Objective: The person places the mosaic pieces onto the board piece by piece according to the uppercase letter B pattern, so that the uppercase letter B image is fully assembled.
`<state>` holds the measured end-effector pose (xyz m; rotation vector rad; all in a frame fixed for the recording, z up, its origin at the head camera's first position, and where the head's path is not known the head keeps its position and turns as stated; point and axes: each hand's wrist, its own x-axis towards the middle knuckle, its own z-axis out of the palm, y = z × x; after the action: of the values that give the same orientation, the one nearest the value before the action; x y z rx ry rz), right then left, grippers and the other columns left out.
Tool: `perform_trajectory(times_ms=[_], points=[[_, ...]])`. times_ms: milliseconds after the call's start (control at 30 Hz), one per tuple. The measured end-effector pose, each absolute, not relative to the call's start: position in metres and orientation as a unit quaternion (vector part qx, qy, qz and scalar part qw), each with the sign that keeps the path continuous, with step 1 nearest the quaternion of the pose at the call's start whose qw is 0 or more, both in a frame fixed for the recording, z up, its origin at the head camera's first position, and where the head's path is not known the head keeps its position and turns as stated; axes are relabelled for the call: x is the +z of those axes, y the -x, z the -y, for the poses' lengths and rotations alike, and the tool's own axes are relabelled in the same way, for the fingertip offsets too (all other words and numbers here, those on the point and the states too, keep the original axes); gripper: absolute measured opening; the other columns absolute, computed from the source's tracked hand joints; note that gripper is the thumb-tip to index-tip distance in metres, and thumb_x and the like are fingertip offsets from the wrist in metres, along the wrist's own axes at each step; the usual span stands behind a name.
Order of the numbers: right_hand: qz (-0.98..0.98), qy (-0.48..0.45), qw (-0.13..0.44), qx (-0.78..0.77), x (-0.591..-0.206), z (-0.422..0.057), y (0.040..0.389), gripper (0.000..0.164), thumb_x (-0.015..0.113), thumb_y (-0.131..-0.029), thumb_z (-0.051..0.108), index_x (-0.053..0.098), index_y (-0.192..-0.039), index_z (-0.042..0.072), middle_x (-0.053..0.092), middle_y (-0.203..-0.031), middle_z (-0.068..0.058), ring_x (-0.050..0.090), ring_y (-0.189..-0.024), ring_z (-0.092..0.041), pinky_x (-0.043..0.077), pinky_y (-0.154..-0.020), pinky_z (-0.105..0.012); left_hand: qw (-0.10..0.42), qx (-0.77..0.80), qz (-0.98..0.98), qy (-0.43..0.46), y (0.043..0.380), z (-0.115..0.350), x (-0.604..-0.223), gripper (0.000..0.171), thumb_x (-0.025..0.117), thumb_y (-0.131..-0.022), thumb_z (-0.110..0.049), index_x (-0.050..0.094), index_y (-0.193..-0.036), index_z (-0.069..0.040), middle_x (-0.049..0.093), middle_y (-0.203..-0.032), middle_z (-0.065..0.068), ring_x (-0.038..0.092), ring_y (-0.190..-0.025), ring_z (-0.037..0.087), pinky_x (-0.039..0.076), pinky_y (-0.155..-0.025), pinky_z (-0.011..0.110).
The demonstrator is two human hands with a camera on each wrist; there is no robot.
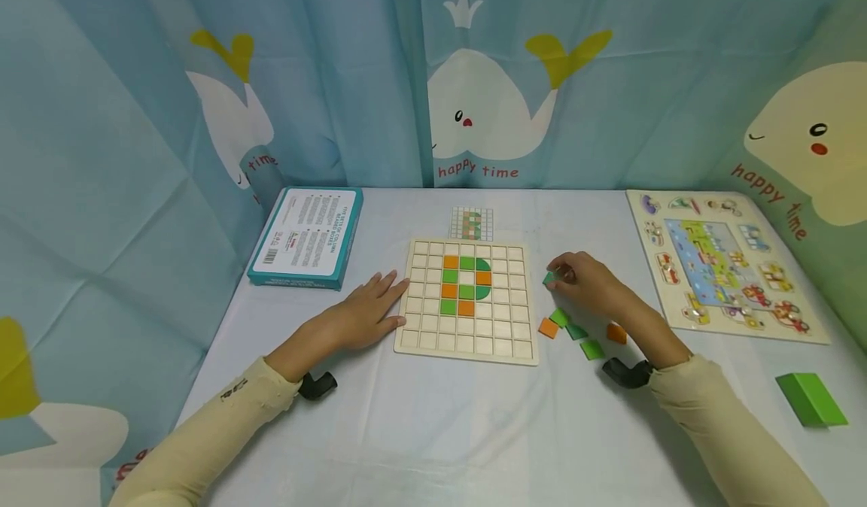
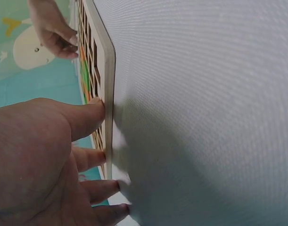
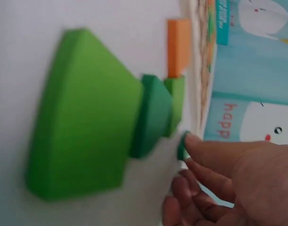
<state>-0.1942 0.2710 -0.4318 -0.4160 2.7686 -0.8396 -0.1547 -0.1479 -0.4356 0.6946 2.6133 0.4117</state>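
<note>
A wooden grid board (image 1: 420, 334) lies flat, with orange, light green and dark green tiles forming a pattern in its upper middle cells. My left hand (image 1: 366, 311) has its fingers spread, and its fingertips touch the board's left edge; the thumb (image 2: 89, 117) rests on that rim in the left wrist view. Right of the board, my right hand (image 1: 585, 285) pinches a small dark green tile (image 3: 182, 147) between thumb and fingers, close to the tabletop. Just below that hand lie loose tiles: orange (image 1: 548, 328), light green (image 1: 591, 350) and dark green (image 1: 576, 332).
Behind the board lies a printed pattern card (image 1: 472, 223). A teal box (image 1: 301, 236) sits at the back left. At the right lie a picture puzzle board (image 1: 728, 266) and, nearer, a green block (image 1: 810, 399). A whale-print curtain (image 1: 379, 78) hangs behind the table.
</note>
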Motion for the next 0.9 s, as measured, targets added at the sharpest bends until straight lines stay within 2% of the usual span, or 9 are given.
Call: perform_trajectory(times_ms=[233,533,733,900], points=[[-0.939,0.130,0.126,-0.293,-0.431,-0.258,0.192,0.033,0.059,-0.106,0.004,0.054,-0.135,-0.011,0.054,-0.131,-0.031,0.059,-0.119,-0.043,0.052,-0.101,-0.057,0.204,0.148,-0.935,-0.248,0.155,0.149,-0.434,0.073,0.050,-0.112,-0.044,0.019,-0.170,-0.014,0.012,-0.176,0.018,0.008,-0.163,0.042,0.019,-0.129,0.061],[-0.946,0.116,0.114,-0.281,-0.427,-0.255,0.187,0.032,0.063,-0.104,0.005,0.056,-0.128,-0.015,0.054,-0.121,-0.032,0.059,-0.114,-0.046,0.053,-0.097,-0.058,0.200,0.149,-0.936,-0.249,0.155,0.149,-0.434,0.072,0.051,-0.112,-0.043,0.020,-0.170,-0.013,0.013,-0.176,0.018,0.009,-0.163,0.042,0.019,-0.128,0.062],[-0.948,0.118,0.117,-0.273,-0.431,-0.253,0.183,0.028,0.059,-0.106,0.004,0.056,-0.129,-0.013,0.054,-0.123,-0.031,0.059,-0.118,-0.047,0.052,-0.100,-0.059,0.202,0.151,-0.935,-0.250,0.155,0.148,-0.434,0.073,0.051,-0.111,-0.043,0.020,-0.170,-0.013,0.013,-0.176,0.018,0.009,-0.163,0.042,0.019,-0.128,0.061],[-0.953,0.117,0.112,-0.256,-0.433,-0.251,0.176,0.028,0.061,-0.106,0.004,0.056,-0.129,-0.013,0.056,-0.122,-0.031,0.060,-0.116,-0.045,0.053,-0.098,-0.057,0.201,0.149,-0.936,-0.247,0.154,0.148,-0.434,0.073,0.051,-0.111,-0.044,0.020,-0.170,-0.014,0.013,-0.176,0.017,0.009,-0.163,0.042,0.019,-0.128,0.062]])
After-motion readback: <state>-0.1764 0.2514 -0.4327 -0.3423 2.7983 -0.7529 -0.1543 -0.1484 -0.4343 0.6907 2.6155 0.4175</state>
